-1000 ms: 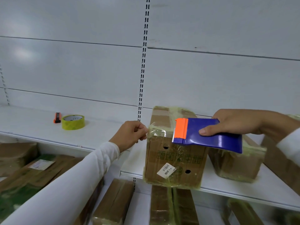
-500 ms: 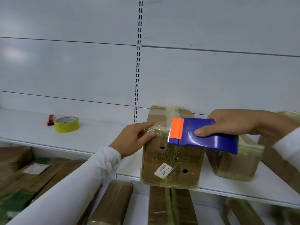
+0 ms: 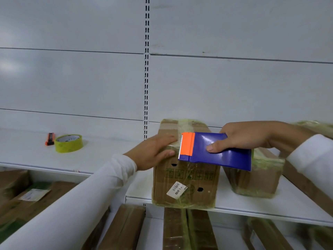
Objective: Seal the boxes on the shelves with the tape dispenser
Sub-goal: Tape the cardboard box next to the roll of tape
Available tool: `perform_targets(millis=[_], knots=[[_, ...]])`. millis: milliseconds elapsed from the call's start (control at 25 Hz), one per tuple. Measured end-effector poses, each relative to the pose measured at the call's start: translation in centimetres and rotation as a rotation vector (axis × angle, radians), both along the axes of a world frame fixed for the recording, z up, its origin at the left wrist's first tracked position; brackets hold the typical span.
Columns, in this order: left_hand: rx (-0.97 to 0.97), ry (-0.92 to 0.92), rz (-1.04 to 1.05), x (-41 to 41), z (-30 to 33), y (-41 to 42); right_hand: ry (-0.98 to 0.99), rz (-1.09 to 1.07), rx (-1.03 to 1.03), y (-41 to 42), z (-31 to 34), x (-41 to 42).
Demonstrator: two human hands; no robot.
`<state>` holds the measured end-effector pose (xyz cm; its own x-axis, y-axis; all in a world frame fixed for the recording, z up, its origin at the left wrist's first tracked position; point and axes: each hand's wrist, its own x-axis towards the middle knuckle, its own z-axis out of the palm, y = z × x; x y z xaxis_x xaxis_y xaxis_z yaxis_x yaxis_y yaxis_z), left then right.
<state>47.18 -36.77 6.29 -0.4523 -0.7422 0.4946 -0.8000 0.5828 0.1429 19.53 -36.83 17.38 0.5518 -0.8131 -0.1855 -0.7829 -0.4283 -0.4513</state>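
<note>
Head view, left to right. Orange utility knife [image 3: 50,139] and yellow tape roll [image 3: 68,143] sit side by side on the upper shelf [image 3: 111,156], well apart from the work. Left hand [image 3: 153,152] lies flat on the near top corner of the middle box [image 3: 185,177], fingers straight and together, pressing tape down. Right hand [image 3: 246,137] grips the blue tape dispenser [image 3: 216,150], thumb on its face, serrated orange edge at the box top beside the left fingertips. Judged step: tape laid, cut pending; next calls for a tilt and tear against the teeth. Box label reads "6950", rest blurred. Taped box [image 3: 255,177] stands right.
</note>
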Motion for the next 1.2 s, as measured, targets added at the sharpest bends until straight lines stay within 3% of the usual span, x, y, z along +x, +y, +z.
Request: perform_targets(millis=[120,400,600,760,880,1200], knots=[[0.056,0.145,-0.014,0.6,-0.8,-0.6,-0.030,0.030,-0.020,-0.4,-0.6,-0.3],[0.126,0.047,-0.017,1.6,0.6,-0.4,0.002,-0.040,0.059,-0.1,0.7,-7.6],[0.189,-0.075,0.055,0.8,3.0,0.2,-0.035,-0.107,-0.053,-1.1,-1.7,-7.2],[-0.032,-0.296,0.196,-2.3,4.0,-0.3,-0.058,-0.121,-0.070,-1.6,-2.1,-6.7],[-0.012,-0.416,0.179,-5.7,2.9,-1.5,-0.060,-0.110,-0.027,-1.6,-2.5,-7.1],[-0.053,-0.377,0.130,-4.8,2.0,-2.0,-0.075,-0.063,-0.105,-1.1,-2.8,-7.0]])
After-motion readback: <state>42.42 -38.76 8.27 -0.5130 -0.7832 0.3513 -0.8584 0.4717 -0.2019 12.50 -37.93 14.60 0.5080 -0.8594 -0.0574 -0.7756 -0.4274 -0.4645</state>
